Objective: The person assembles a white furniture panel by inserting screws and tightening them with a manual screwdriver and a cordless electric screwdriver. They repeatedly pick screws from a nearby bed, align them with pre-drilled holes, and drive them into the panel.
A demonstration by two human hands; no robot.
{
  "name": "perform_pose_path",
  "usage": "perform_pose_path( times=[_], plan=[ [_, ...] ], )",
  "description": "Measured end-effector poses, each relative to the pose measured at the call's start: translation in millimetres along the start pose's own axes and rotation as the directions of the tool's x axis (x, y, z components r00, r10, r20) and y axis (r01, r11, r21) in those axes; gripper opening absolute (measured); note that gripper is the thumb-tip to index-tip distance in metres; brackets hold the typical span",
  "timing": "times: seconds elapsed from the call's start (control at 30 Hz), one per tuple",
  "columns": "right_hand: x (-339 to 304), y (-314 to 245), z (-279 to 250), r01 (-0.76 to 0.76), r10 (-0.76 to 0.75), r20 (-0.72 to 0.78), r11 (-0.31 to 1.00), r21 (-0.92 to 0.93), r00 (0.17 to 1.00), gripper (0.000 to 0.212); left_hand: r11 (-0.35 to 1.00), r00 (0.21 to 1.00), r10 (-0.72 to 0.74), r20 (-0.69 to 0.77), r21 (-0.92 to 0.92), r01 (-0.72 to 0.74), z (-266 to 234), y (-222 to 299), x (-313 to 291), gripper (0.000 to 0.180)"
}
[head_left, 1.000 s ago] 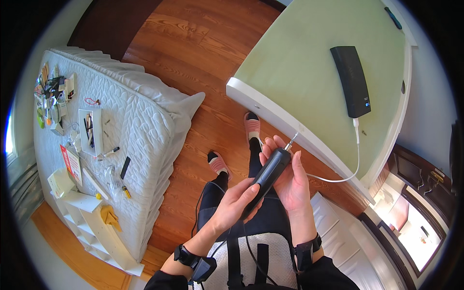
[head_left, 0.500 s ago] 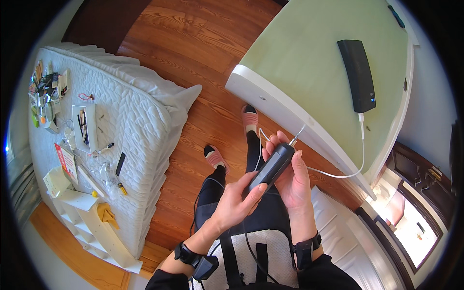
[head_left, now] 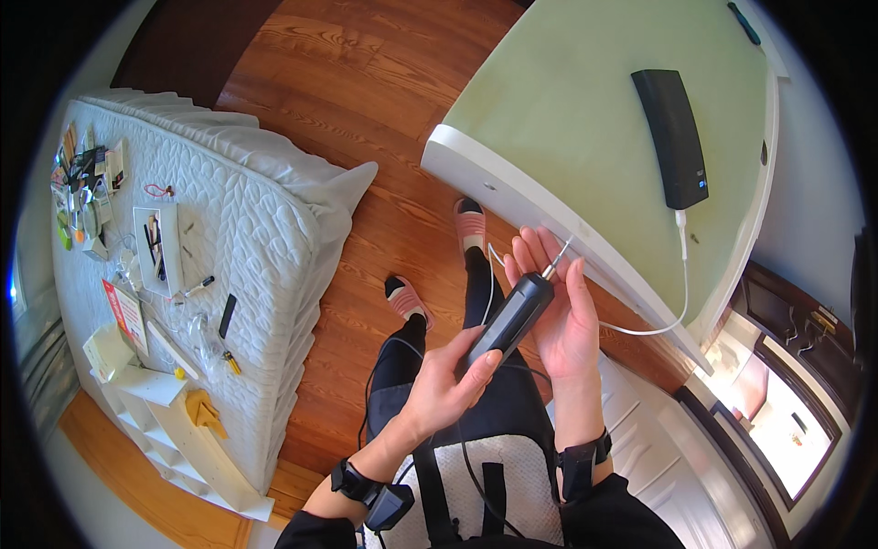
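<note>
My left hand (head_left: 446, 380) is wrapped round the back of a black cordless screwdriver (head_left: 514, 314). The tool tilts up and to the right, its thin metal bit (head_left: 556, 260) sticking out in front. Beside and behind the tool's front end is my right hand (head_left: 567, 334), palm up, its fingers stretched out and apart. I see nothing gripped in it. The bit ends close to the white edge of a green-topped table (head_left: 549, 110); I cannot tell whether they touch.
On the table lie a black power bank (head_left: 672, 137) with a white cable (head_left: 684, 274) plugged in, a small screw (head_left: 694, 239) and a dark screwdriver (head_left: 744, 23). At left, a white mattress (head_left: 265, 229) carries a tool box (head_left: 157, 247), a white shelf unit (head_left: 197, 439) and loose items.
My right hand's fingers have straightened and spread away from the screwdriver's front end. The left hand keeps its hold, and the tool has barely shifted.
</note>
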State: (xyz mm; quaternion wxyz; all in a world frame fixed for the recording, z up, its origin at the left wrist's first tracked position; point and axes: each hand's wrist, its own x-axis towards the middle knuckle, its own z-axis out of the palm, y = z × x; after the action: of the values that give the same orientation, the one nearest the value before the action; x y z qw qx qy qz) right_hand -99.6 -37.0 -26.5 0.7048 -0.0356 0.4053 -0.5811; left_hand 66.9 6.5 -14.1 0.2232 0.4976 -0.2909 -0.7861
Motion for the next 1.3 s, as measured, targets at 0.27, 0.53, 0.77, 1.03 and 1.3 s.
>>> perform_pose_path(
  times=[0.27, 0.53, 0.77, 1.03, 1.3],
  plan=[
    [1.4, -1.0, 0.5, 0.003, -0.002, -0.017, 1.0, 0.021, 1.0, 0.053, 0.998, 1.0, -0.013, 0.002, -0.054, 0.013, 1.3, -2.0, 0.3, 0.041],
    [3.2, -0.4, 1.7, 0.002, -0.001, -0.014, 0.999, 0.035, 1.0, 0.052, 0.998, 1.0, -0.007, -0.009, -0.068, 0.007, 1.2, -3.4, -1.0, 0.041],
    [3.4, -1.7, 2.4, -0.005, 0.005, -0.019, 1.0, 0.029, 1.0, 0.052, 0.998, 1.0, 0.002, -0.011, -0.057, -0.003, 1.8, -3.8, -1.5, 0.041],
    [6.0, -3.2, 2.6, 0.0, 0.0, 0.003, 1.0, -0.012, 1.0, 0.052, 1.0, 1.0, 0.01, -0.013, -0.024, -0.01, 1.8, -3.4, -0.9, 0.042],
    [7.7, -4.1, 4.5, -0.005, 0.005, 0.03, 1.0, 0.0, 1.0, 0.052, 1.0, 1.0, -0.001, -0.014, -0.023, 0.001, 3.0, -4.3, -1.5, 0.041]
  ],
)
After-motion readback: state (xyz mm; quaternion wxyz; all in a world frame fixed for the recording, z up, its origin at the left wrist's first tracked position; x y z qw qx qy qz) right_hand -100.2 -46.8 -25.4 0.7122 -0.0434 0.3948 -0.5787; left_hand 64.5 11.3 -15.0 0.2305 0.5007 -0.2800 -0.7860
